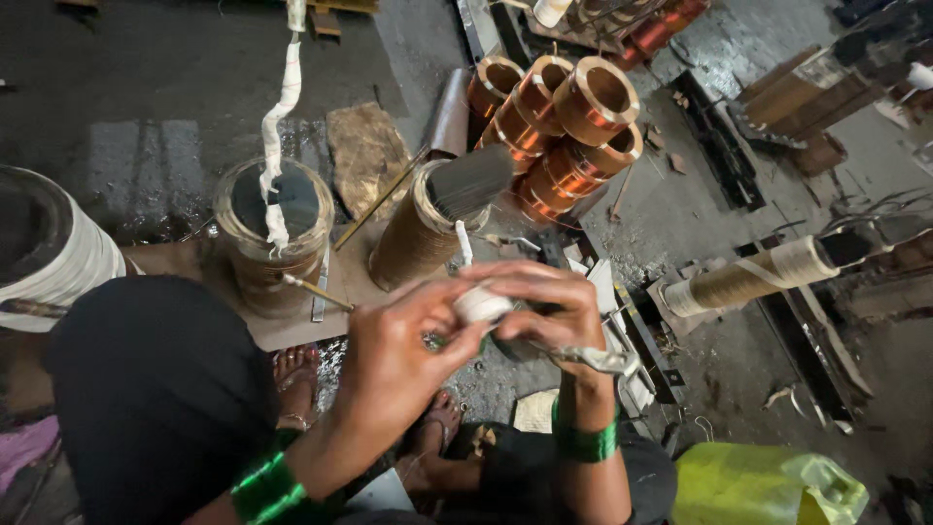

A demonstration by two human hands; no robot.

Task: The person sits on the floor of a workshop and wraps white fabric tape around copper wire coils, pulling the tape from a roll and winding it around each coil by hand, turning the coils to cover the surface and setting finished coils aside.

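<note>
You hold a small roll of white tape (483, 305) between both hands, low in the middle of the view, above the floor (146, 87) and just in front of the brown wound coil (418, 233). Your left hand (394, 365) pinches the roll's near side, its fingers (442, 297) closed narrow on it. Your right hand (544, 306) curls over the far side, fingers wrapped around it, with crumpled foil-like scrap (598, 362) hanging below the palm.

To handle this well, keep the roll pinched by its edges so the loose tape end stays free, and hold steady tension so the strip comes off flat without twisting.

A thin white tail (465, 243) rises from the roll, pointing up and away from you toward the coil's dark top. The roll is mostly hidden by your fingers, so I cannot tell its axis for sure; it seems to run roughly left to right between your hands.
</note>
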